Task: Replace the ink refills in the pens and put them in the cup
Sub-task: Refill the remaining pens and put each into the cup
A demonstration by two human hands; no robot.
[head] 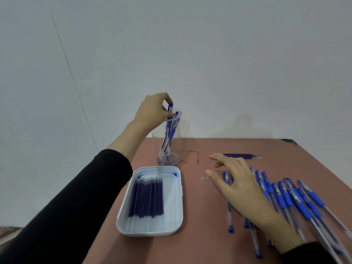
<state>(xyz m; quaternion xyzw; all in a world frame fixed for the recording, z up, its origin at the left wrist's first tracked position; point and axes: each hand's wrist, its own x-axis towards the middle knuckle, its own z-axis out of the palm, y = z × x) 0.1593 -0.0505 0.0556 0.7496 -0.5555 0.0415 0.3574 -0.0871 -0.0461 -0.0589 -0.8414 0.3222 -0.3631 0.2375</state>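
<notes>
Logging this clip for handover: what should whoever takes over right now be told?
Left hand pinches a pen at the cup rim, tip down inside; another pen stands in it.
Right hand is open, spread over the loose pens on the table.
Refills lie in the tray; a few more refills lie beyond the right hand.
Done: at least two pens at the cup.
Left: release this pen, then work through the pile.
</notes>
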